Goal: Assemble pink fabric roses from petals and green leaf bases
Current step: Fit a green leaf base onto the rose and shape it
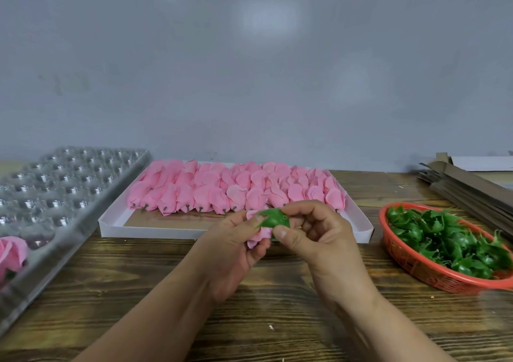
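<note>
Wooden table [277, 306] bears tray [111, 227], basket [394, 253].

We are looking at a small craft assembly workshop, a piecework bench set against a bare grey wall [249, 70]. A rough wooden table [277, 306] is carrying batch supplies: a shallow white box [111, 225] is holding rows of pink petal bundles [236, 189], an orange mesh basket [399, 253] is brimming with green leaf bases [444, 239], a clear plastic blister tray [69, 184] is waiting with one finished rose [12, 253], and flattened cardboard sheets [466, 186] are lying stacked at the right.
</note>
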`<control>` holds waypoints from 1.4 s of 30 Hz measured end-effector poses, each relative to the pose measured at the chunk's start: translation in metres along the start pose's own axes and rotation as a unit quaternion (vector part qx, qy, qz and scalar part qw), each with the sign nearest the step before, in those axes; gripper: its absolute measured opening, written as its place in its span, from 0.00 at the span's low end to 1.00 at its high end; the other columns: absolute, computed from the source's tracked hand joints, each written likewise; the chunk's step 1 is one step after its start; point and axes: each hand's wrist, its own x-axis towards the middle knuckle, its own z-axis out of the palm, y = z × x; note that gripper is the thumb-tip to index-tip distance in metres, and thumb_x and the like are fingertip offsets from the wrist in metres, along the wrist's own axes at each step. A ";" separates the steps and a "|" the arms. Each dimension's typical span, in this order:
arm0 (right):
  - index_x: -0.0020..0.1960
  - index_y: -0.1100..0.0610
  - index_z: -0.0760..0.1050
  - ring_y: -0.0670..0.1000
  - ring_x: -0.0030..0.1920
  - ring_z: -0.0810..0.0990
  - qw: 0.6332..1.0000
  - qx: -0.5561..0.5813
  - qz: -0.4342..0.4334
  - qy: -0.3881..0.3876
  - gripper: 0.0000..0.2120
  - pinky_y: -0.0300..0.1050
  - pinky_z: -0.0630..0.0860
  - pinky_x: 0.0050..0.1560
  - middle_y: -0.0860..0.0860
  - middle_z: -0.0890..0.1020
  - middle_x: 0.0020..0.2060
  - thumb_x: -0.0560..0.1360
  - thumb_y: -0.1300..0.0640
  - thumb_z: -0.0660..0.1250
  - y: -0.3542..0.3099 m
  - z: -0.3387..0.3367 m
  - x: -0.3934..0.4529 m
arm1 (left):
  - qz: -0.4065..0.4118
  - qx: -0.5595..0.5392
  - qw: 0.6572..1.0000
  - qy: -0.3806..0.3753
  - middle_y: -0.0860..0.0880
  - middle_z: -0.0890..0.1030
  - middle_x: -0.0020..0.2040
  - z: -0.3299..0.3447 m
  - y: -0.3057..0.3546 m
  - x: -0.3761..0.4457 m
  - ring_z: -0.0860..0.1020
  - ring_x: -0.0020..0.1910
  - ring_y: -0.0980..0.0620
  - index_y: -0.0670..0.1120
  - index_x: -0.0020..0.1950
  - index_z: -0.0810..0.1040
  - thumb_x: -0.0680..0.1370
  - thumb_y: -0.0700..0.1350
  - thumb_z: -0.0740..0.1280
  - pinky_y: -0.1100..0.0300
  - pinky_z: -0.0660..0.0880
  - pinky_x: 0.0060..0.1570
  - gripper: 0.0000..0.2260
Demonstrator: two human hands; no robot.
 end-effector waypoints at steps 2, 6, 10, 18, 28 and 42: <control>0.41 0.54 0.79 0.48 0.34 0.73 1.000 -0.006 0.001 -0.001 0.12 0.35 0.74 0.36 0.51 0.77 0.32 0.59 0.62 0.74 -0.001 -0.001 0.000 | 0.004 0.016 1.000 0.000 0.46 0.81 0.36 0.000 0.001 0.000 0.76 0.29 0.57 0.36 0.56 0.77 0.69 0.43 0.66 0.67 0.75 0.27 0.18; 0.44 0.53 0.79 0.44 0.34 0.74 0.997 -0.071 -0.008 -0.009 0.15 0.33 0.75 0.37 0.46 0.78 0.31 0.63 0.70 0.74 -0.005 -0.005 0.001 | 0.015 0.032 0.999 0.008 0.46 0.81 0.36 0.001 0.001 0.000 0.76 0.29 0.57 0.37 0.54 0.79 0.68 0.43 0.67 0.67 0.75 0.27 0.17; 0.48 0.48 0.79 0.42 0.40 0.79 0.973 -0.226 -0.041 -0.023 0.18 0.34 0.75 0.41 0.47 0.82 0.41 0.63 0.63 0.78 -0.011 -0.007 0.000 | 0.037 0.062 0.997 0.019 0.44 0.81 0.37 0.005 -0.003 -0.001 0.77 0.30 0.56 0.38 0.48 0.80 0.66 0.42 0.68 0.67 0.74 0.26 0.13; 0.46 0.57 0.80 0.43 0.35 0.78 0.992 -0.127 -0.002 -0.002 0.15 0.36 0.77 0.39 0.50 0.83 0.35 0.67 0.74 0.70 -0.004 -0.007 0.003 | 0.064 0.090 0.991 0.077 0.47 0.81 0.34 0.005 -0.005 0.001 0.75 0.27 0.58 0.38 0.48 0.80 0.76 0.39 0.66 0.67 0.74 0.26 0.06; 0.41 0.61 0.76 0.52 0.25 0.75 0.993 -0.011 0.095 0.071 0.12 0.41 0.74 0.23 0.57 0.79 0.31 0.72 0.75 0.59 0.000 -0.012 0.008 | 0.062 0.071 0.990 0.104 0.43 0.80 0.47 0.002 -0.004 0.002 0.76 0.30 0.57 0.41 0.48 0.81 0.77 0.40 0.66 0.67 0.74 0.27 0.05; 0.38 0.53 0.71 0.43 0.25 0.73 0.957 -0.289 -0.029 -0.012 0.12 0.40 0.71 0.29 0.50 0.76 0.24 0.76 0.66 0.62 0.008 -0.010 0.005 | 0.082 0.111 0.981 0.135 0.43 0.82 0.47 0.004 -0.008 0.002 0.77 0.36 0.55 0.42 0.47 0.81 0.77 0.40 0.67 0.67 0.75 0.29 0.04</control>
